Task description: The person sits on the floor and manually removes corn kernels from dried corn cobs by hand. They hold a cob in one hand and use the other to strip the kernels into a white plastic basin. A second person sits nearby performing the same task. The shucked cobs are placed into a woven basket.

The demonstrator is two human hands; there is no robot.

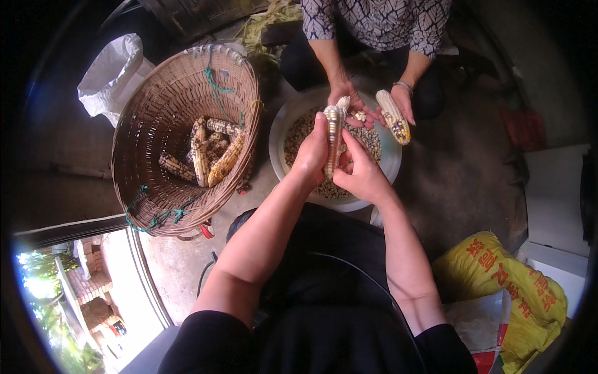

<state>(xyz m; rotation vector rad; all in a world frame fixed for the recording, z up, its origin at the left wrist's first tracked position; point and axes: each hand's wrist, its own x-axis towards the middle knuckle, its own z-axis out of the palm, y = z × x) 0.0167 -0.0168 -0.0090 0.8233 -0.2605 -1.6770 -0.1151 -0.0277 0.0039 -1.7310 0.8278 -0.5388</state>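
An ear of dried corn [332, 140] with pale and dark kernels stands lengthwise between my hands, above a wide pale basin [276, 161]. My left hand [312, 152] grips it from the left, the thumb lying along its upper part. From the right, my right hand [365, 174] holds its lower part with thumb and fingers. Loose kernels [299, 133] cover the basin's bottom. Across the basin, another person's hand [348, 96] is spread palm up with some kernels on it. That person's other hand [402, 103] holds a partly stripped ear [393, 119].
On the left, a woven basket [154, 107] with green cord holds several corn ears [200, 154]. Behind it is a white woven sack [110, 75]. A yellow printed sack [518, 299] lies at the lower right. Dry husks [268, 28] lie at the back. A doorway [126, 290] opens at lower left.
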